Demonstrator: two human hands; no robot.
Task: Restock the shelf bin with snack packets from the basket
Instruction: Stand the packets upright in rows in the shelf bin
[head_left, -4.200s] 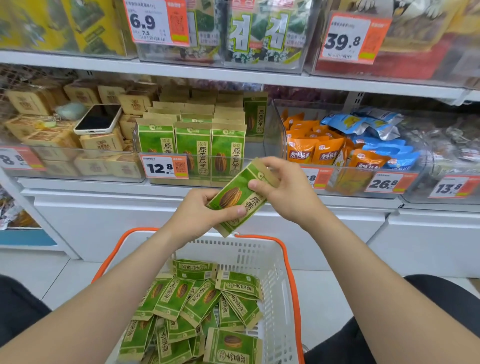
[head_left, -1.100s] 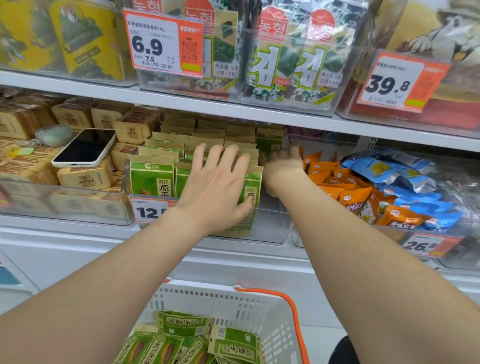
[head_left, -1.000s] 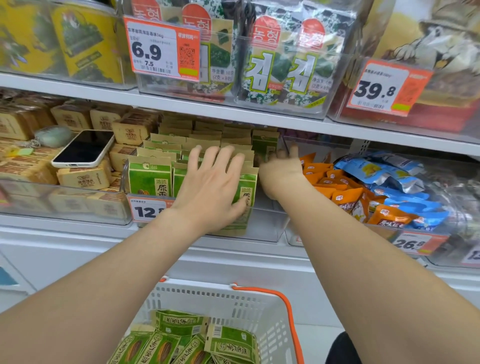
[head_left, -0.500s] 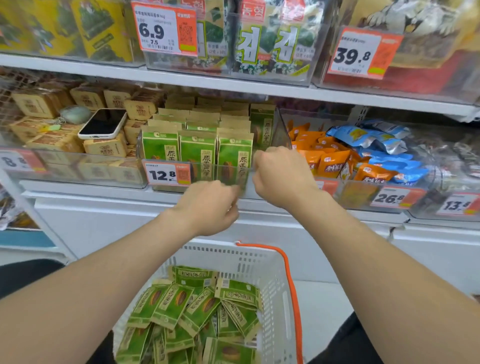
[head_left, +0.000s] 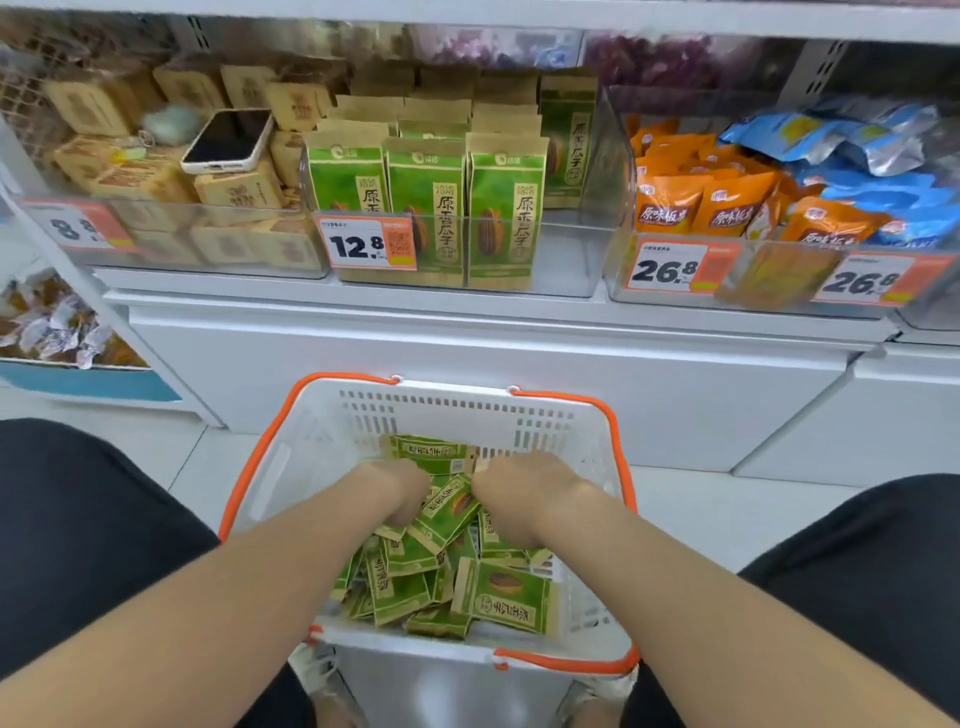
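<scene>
The white basket (head_left: 561, 431) with orange handles sits on my lap and holds several green snack packets (head_left: 506, 595). Both my hands are down in the pile. My left hand (head_left: 395, 491) curls its fingers round the left edge of a tilted green packet (head_left: 451, 506). My right hand (head_left: 519, 493) curls down beside it, pinching the tan edge of another packet (head_left: 480, 465); its fingertips are hidden. On the shelf above, the clear bin (head_left: 566, 260) with the 12.8 price tag (head_left: 370, 244) holds upright rows of the same green packets (head_left: 426, 208), with a gap at its right side.
A phone (head_left: 228, 140) lies on tan packets in the left bin. Orange and blue packets (head_left: 727, 202) fill the right bin. A white cabinet front (head_left: 467, 353) stands below the shelf. My dark-clothed knees flank the basket.
Both hands have come down from the shelf bin into the basket. The packet held earlier now stands in the bin. My view has tilted downward.
</scene>
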